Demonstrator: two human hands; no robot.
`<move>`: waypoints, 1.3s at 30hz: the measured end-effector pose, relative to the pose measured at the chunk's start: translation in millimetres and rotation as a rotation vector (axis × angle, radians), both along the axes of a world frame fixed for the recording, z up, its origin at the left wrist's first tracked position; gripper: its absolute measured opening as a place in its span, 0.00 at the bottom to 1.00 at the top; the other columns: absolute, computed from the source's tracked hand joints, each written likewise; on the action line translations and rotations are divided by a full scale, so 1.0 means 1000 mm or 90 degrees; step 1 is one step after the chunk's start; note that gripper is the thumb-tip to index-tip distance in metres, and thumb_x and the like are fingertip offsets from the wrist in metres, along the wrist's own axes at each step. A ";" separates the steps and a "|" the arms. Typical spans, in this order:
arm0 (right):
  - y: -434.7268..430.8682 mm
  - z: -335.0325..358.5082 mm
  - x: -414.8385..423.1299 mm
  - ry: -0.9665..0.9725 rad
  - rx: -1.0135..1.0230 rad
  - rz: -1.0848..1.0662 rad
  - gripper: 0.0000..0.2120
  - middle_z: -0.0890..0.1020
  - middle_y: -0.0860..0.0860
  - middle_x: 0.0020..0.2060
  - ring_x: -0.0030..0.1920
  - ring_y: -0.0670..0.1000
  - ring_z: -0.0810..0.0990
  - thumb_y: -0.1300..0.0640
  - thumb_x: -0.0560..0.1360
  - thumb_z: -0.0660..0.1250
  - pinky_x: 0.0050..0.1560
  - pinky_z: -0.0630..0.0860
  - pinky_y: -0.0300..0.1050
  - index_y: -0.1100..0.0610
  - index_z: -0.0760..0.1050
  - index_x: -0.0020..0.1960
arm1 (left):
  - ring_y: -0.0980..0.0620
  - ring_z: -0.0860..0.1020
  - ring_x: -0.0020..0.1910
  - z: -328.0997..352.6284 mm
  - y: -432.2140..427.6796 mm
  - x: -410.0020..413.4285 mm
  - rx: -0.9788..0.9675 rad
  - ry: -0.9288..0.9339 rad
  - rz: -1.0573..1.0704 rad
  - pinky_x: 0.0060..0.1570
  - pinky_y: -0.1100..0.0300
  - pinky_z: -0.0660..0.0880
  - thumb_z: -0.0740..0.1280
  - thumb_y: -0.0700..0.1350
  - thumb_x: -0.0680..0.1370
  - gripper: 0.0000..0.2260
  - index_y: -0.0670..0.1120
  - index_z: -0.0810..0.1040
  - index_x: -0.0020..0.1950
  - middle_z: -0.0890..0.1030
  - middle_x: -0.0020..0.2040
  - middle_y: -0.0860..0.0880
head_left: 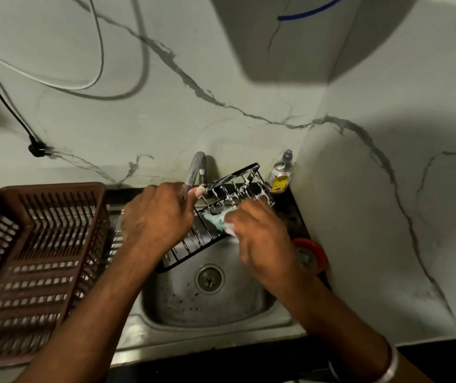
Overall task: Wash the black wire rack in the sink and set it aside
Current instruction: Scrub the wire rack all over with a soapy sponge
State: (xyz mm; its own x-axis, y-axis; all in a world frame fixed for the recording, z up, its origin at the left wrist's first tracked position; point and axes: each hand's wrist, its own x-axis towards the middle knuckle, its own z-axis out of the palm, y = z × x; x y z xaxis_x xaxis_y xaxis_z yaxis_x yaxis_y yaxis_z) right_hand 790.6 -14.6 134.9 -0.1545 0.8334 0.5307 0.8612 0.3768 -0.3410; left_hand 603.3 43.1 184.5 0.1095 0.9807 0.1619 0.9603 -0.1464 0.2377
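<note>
The black wire rack is held tilted over the steel sink, and white foam clings to its far wires. My left hand grips the rack's left side, thumb hooked over the top rail near the tap. My right hand pinches a pale green, soapy scrub pad and presses it against the rack's inner wires. The rack's lower corner hangs just above the drain.
A brown plastic dish basket stands on the drainboard to the left. The curved tap rises behind the rack. A dish-soap bottle stands in the back right corner, and a red round container sits on the sink's right edge.
</note>
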 end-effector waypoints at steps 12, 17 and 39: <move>0.034 0.031 -0.016 0.028 -0.028 -0.014 0.12 0.77 0.51 0.46 0.46 0.51 0.74 0.71 0.71 0.71 0.42 0.76 0.49 0.59 0.81 0.50 | 0.58 0.71 0.32 -0.002 -0.007 0.008 -0.001 -0.063 -0.069 0.31 0.61 0.62 0.57 0.55 0.87 0.16 0.48 0.77 0.47 0.74 0.34 0.53; 0.042 0.036 -0.027 0.081 -0.035 -0.023 0.10 0.78 0.48 0.46 0.46 0.49 0.76 0.69 0.73 0.72 0.45 0.76 0.39 0.60 0.82 0.52 | 0.54 0.75 0.33 -0.002 -0.005 0.003 -0.020 -0.057 -0.089 0.31 0.62 0.65 0.58 0.53 0.85 0.13 0.49 0.73 0.44 0.76 0.34 0.51; 0.049 0.032 -0.006 0.191 -0.115 -0.099 0.11 0.79 0.49 0.46 0.46 0.51 0.77 0.68 0.77 0.65 0.43 0.72 0.46 0.54 0.78 0.51 | 0.59 0.65 0.29 -0.052 -0.009 0.005 0.071 -0.740 -0.111 0.29 0.64 0.64 0.64 0.41 0.86 0.18 0.37 0.68 0.37 0.69 0.30 0.54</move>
